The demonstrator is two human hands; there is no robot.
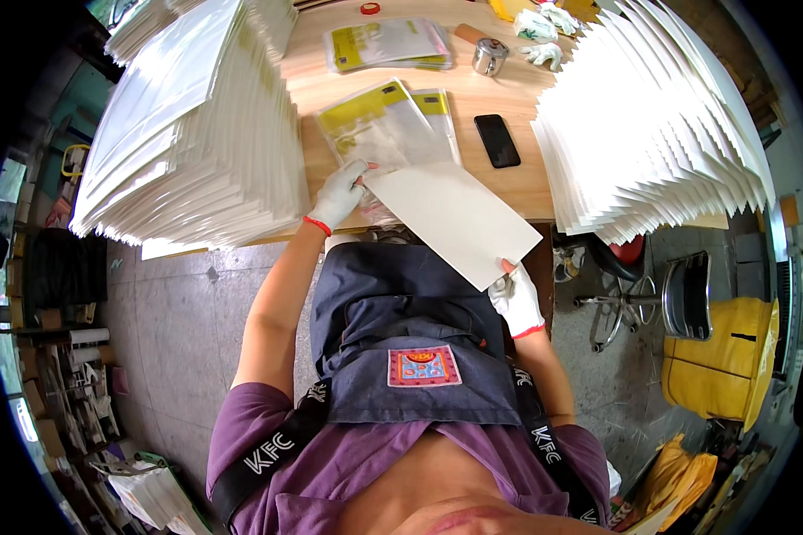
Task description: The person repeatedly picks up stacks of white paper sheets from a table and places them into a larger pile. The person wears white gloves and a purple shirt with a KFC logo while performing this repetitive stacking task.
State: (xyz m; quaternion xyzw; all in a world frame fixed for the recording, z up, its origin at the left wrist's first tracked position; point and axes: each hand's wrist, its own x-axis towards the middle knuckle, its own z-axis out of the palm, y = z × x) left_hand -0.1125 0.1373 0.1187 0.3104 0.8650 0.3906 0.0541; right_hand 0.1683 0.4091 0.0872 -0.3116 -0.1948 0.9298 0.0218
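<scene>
My right hand (517, 300), in a white glove with a red cuff, grips the near right corner of a white rectangular sheet (459, 223). The sheet slants over the table's front edge, above my lap. Its far end meets the near edge of a clear plastic bag (375, 125) with a yellow-green band; how far it reaches inside, I cannot tell. My left hand (341, 193), gloved likewise, has its fingers closed at the bag's near edge, beside the sheet's left corner. Under that bag lies another similar bag (437, 104).
Tall stacks of white sheets flank me on the left (196, 134) and right (651, 125). Farther back lie a pile of plastic bags (388, 45), a metal cup (490, 58) and white gloves (542, 56). A black phone (497, 141) rests on the wooden table (531, 187). A chair (685, 294) stands right.
</scene>
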